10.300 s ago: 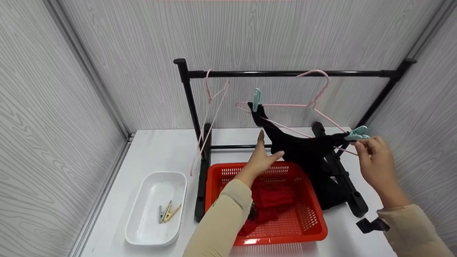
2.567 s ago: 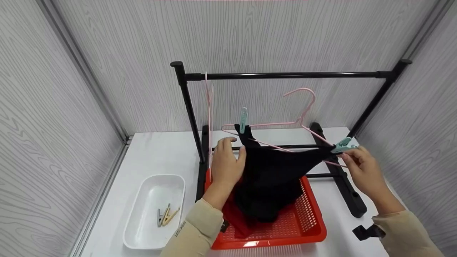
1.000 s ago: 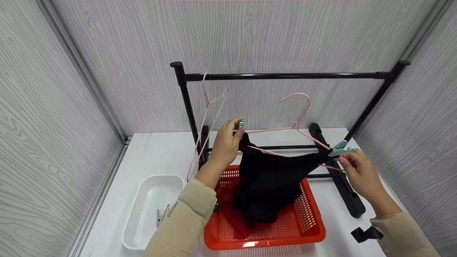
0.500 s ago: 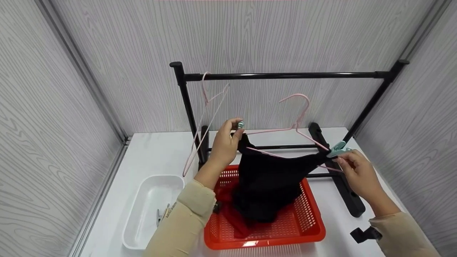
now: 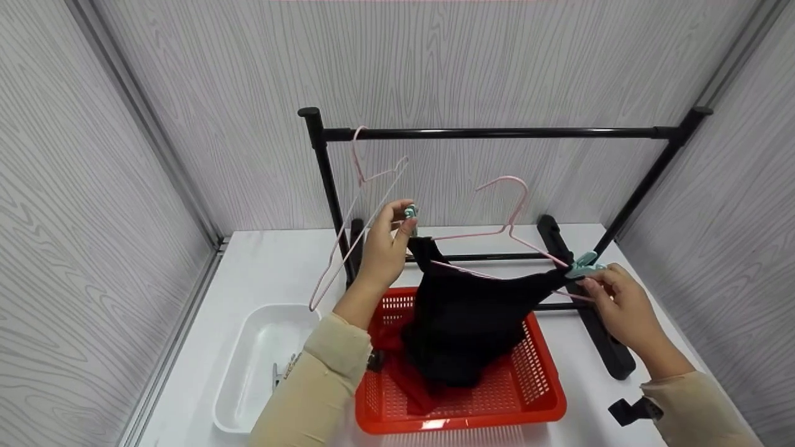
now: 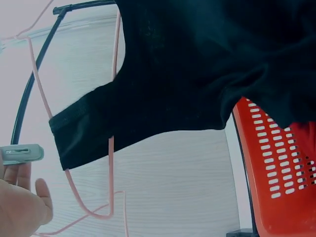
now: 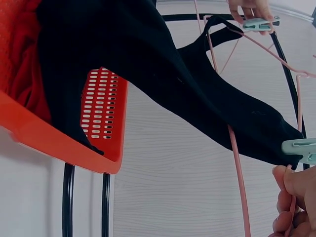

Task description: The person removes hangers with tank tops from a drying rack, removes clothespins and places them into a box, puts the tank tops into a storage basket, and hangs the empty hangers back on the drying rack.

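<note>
A black garment [image 5: 472, 310] hangs over a pink hanger [image 5: 518, 205], its lower part inside a red basket [image 5: 459, 425]. My left hand [image 5: 386, 245] pinches a mint clothespin [image 5: 410, 212] by the garment's left strap; in the left wrist view the clothespin [image 6: 22, 153] is apart from the strap end [image 6: 74, 133]. At the other end, a second mint clothespin [image 5: 584, 264] clamps the garment to the hanger. My right hand [image 5: 624, 304] pinches the hanger just beside it, as the right wrist view shows with the hand [image 7: 298, 197] below the clothespin [image 7: 300, 147].
A black rack [image 5: 497, 133] stands behind, with another pink hanger [image 5: 357, 205] on its bar at the left. On the left lies a white tray [image 5: 233, 372] holding clothespins, partly covered by my left sleeve. Red cloth [image 5: 397, 366] lies in the basket.
My left hand has gripped the left clothespin, now off the strap. The held hanger has come down and left from the bar, and the garment's lower part has moved into the basket.
</note>
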Available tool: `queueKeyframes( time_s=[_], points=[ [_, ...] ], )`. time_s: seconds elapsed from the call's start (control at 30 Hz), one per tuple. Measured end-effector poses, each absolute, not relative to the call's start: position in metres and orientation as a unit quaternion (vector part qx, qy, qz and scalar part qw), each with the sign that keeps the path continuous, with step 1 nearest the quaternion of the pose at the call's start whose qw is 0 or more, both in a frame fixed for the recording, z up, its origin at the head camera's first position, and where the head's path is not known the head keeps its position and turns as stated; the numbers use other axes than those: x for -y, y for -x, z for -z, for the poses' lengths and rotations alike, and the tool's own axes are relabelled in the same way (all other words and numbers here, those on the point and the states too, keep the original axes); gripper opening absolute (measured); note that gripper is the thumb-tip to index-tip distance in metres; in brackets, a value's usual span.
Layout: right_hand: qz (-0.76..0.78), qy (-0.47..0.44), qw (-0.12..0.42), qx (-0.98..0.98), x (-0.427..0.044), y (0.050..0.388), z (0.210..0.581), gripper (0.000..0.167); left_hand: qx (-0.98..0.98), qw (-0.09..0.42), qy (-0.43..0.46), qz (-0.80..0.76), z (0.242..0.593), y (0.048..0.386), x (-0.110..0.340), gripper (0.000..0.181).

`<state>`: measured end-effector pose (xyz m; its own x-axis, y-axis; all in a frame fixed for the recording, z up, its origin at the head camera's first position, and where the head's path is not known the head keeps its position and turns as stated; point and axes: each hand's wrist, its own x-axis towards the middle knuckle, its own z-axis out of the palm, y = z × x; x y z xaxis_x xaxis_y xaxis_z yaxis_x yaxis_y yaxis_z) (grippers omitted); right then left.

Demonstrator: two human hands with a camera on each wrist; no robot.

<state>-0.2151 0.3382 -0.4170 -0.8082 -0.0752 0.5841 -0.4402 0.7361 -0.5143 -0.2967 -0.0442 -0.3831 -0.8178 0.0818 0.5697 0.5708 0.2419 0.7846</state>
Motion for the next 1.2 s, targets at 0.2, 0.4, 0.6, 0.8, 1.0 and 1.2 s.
queueKeyframes(
  time_s=[0.2,0.4,0.6,0.8,1.0,1.2],
  points=[
    [-0.337,-0.144,0.277,0.888,-0.338,0.216,0.418,0.010,0.769,0.216,0.229,0.557,0.384,0.292,0.051,0.041],
    [-0.342,-0.134,0.273,0.889,-0.341,0.213,0.417,0.010,0.773,0.224,0.222,0.550,0.387,0.287,0.057,0.043],
    [-0.346,-0.135,0.278,0.886,-0.341,0.212,0.417,0.009,0.764,0.228,0.211,0.566,0.388,0.281,0.066,0.045],
    [-0.342,-0.144,0.282,0.885,-0.340,0.211,0.418,0.010,0.755,0.223,0.201,0.583,0.386,0.273,0.080,0.045],
    [-0.340,-0.152,0.282,0.884,-0.339,0.212,0.419,0.010,0.754,0.256,0.193,0.573,0.385,0.266,0.100,0.045],
    [-0.338,-0.152,0.285,0.884,-0.338,0.212,0.421,0.009,0.747,0.294,0.170,0.571,0.383,0.258,0.126,0.046]
  ],
)
